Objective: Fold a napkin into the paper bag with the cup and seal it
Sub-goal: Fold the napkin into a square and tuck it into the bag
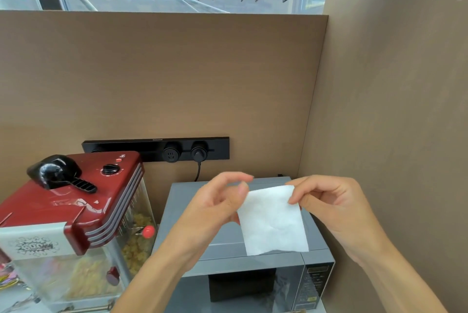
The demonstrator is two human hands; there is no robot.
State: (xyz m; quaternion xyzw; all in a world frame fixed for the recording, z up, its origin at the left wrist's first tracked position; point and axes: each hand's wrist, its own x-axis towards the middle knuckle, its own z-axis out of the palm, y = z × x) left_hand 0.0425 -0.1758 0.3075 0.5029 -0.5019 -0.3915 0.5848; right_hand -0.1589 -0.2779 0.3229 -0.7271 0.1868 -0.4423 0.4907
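Your left hand (215,206), your right hand (326,201), both bare, no rings, no watch, forearms unsleeved, nails short

Lighting: bright, even daylight from the glazed strip above the brown partition wall (162,77). Shadows: soft. Glare: white highlights on the glossy red popcorn machine lid (76,198). Edges: wide-angle bowing. Blur: slight on fingertips.

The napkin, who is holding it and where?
Both hands hold the white napkin up: right hand pinches its top right corner, left hand its top left edge.
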